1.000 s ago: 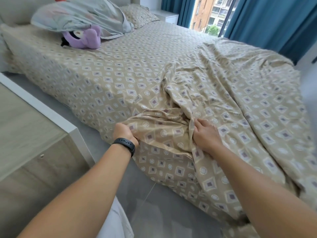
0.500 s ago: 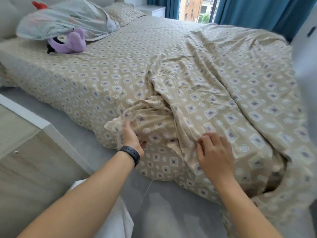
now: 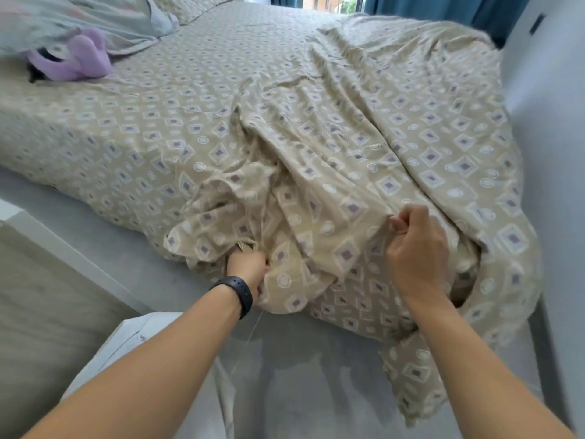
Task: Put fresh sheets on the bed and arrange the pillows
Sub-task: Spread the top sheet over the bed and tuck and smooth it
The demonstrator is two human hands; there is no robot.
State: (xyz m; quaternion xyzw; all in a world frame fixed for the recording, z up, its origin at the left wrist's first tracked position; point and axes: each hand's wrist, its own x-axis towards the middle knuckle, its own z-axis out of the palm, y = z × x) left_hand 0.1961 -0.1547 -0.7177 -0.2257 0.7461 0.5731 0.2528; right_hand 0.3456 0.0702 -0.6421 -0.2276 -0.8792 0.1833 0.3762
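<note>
Sheet, soft, diamond-printed, rumpled over bed; gripped in folds by left hand and right hand, apart.

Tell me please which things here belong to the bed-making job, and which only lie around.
Job: loose patterned sheet, gripped by left hand and right hand; patterned pillow.
Lying about: purple plush toy, blue curtains.

purple plush toy, blue curtains, perhaps a wooden cabinet.
</note>
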